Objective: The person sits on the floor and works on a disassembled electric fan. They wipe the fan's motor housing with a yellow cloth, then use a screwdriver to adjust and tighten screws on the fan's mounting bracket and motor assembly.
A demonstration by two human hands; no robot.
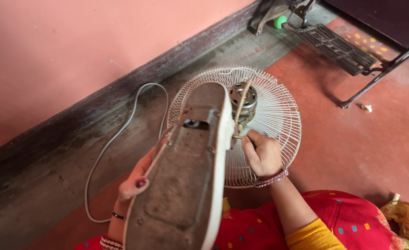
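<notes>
A table fan lies tipped toward me, its dusty grey-brown base underside [186,176] facing up. My left hand [137,178] grips the base's left edge, thumb on top. Beyond it the white wire rear guard [278,115] lies on the floor with the bare metal motor [242,97] at its centre. My right hand [261,153] is closed around a thin tool with a wooden handle [241,104], held by the fan's neck just under the motor. What the tip touches is hidden.
A grey power cord [116,139] loops over the floor to the left by the pink wall [75,51]. A black treadle and metal frame [339,46] stand at the back right. Gold fabric [406,220] lies at the right.
</notes>
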